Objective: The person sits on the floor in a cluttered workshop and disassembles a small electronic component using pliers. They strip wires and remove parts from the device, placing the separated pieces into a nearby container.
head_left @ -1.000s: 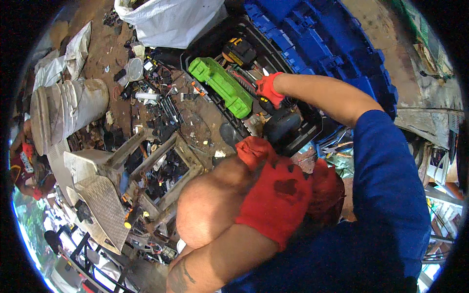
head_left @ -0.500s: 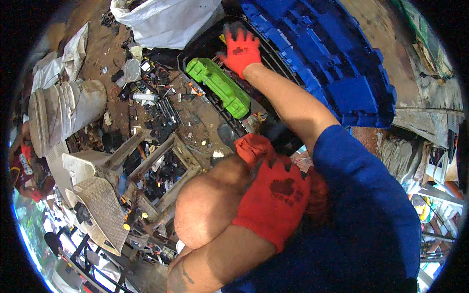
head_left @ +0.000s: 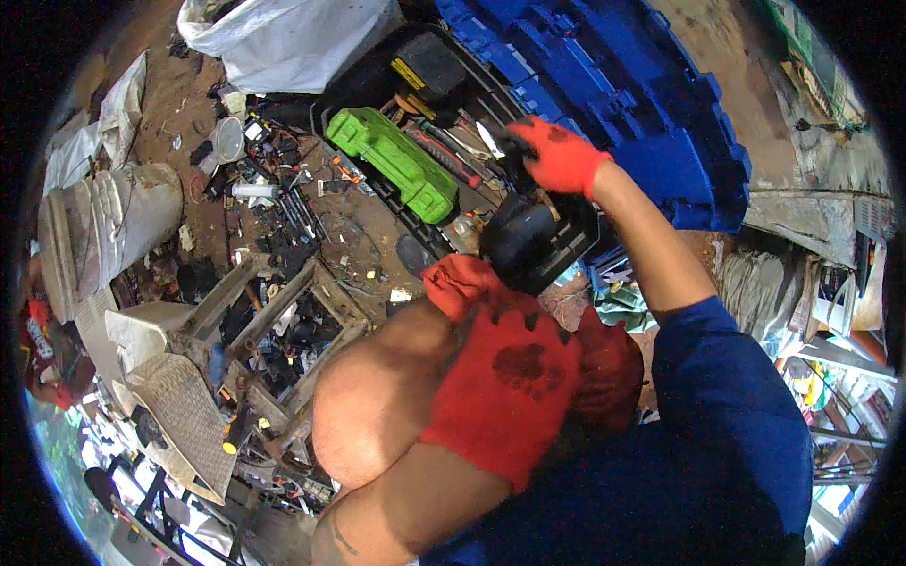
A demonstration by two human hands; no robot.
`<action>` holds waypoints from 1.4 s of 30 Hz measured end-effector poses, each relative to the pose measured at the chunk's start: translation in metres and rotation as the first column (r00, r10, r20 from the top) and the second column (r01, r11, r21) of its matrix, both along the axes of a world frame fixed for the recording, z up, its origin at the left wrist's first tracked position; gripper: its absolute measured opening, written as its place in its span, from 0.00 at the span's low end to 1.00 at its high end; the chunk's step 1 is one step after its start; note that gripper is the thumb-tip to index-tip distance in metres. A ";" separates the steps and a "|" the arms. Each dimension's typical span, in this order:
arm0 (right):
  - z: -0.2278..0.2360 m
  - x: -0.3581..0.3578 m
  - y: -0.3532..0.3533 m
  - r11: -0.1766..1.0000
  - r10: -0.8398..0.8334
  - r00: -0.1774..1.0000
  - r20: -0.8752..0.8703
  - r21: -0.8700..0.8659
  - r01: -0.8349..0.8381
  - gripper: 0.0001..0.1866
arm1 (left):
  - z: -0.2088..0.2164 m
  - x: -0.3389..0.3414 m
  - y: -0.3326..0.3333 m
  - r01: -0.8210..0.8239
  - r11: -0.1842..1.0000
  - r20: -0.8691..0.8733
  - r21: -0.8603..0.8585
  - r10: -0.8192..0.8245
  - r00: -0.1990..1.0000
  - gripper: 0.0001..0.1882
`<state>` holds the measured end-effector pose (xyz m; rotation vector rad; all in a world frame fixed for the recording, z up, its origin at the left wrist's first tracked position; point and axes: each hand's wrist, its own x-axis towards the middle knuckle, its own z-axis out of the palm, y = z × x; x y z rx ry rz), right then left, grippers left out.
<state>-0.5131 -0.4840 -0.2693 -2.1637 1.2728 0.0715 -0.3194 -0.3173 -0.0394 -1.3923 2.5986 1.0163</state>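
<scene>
My right hand (head_left: pixel 559 158), in a red glove with dark fingertips, is above the right side of an open black toolbox (head_left: pixel 583 226). Its fingers curl together around something dark that I cannot make out. Inside the box lie a bright green plastic case (head_left: pixel 394 162), a red-and-black handled tool (head_left: pixel 448 158), a black case with yellow marks (head_left: pixel 429 68) and a rounded black object (head_left: pixel 517 236). My left hand (head_left: pixel 505 391), also red-gloved, rests by my bent knee (head_left: pixel 377 406). Its fingers bend out of sight beside bunched red fabric (head_left: pixel 458 286).
A big blue plastic panel (head_left: pixel 623 113) stands along the box's far right side. Behind is a white sack (head_left: pixel 293 42). Left are a grey bucket (head_left: pixel 142 217), a broken wooden frame (head_left: pixel 283 302) and scattered scrap (head_left: pixel 274 179). Another person (head_left: pixel 47 349) is at the far left.
My right hand has drawn back from the toolbox's far end toward its near right side, and its spread fingers have curled. More box contents show. The left hand stays by the knee.
</scene>
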 end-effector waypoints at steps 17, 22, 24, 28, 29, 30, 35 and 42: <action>0.006 -0.011 0.065 0.948 0.318 0.943 -0.100 0.053 -0.315 0.32 | 0.001 -0.009 -0.014 0.078 0.991 0.094 0.110 -0.088 0.992 0.21; 0.086 0.001 0.000 0.998 0.052 0.992 0.114 -0.037 -0.048 0.37 | 0.008 -0.008 -0.012 0.106 0.993 0.124 0.048 -0.111 0.986 0.21; 0.102 0.011 -0.023 0.978 0.000 0.964 0.268 -0.200 0.056 0.35 | 0.009 -0.008 -0.014 0.113 0.992 0.131 0.061 -0.121 0.984 0.21; 0.120 0.064 -0.047 0.930 -0.198 0.911 0.362 -0.224 0.292 0.27 | 0.009 -0.005 -0.014 0.108 0.991 0.107 0.074 -0.115 0.988 0.22; 0.107 0.077 -0.055 0.942 -0.224 0.890 0.397 -0.145 0.302 0.31 | 0.008 -0.006 -0.013 0.109 0.991 0.093 0.072 -0.115 0.989 0.22; 0.083 0.088 -0.067 0.948 -0.256 0.867 0.428 -0.066 0.312 0.34 | 0.009 -0.008 -0.014 0.123 0.990 0.102 0.072 -0.130 0.986 0.22; 0.008 0.147 -0.028 0.822 -0.407 0.816 0.411 -0.225 0.523 0.44 | 0.010 -0.010 -0.018 0.110 0.986 0.149 0.125 -0.128 0.981 0.22; -0.013 0.130 0.014 0.859 -0.482 0.858 0.179 -0.099 0.503 0.49 | 0.014 -0.006 -0.016 0.093 0.995 0.046 0.034 -0.095 0.994 0.20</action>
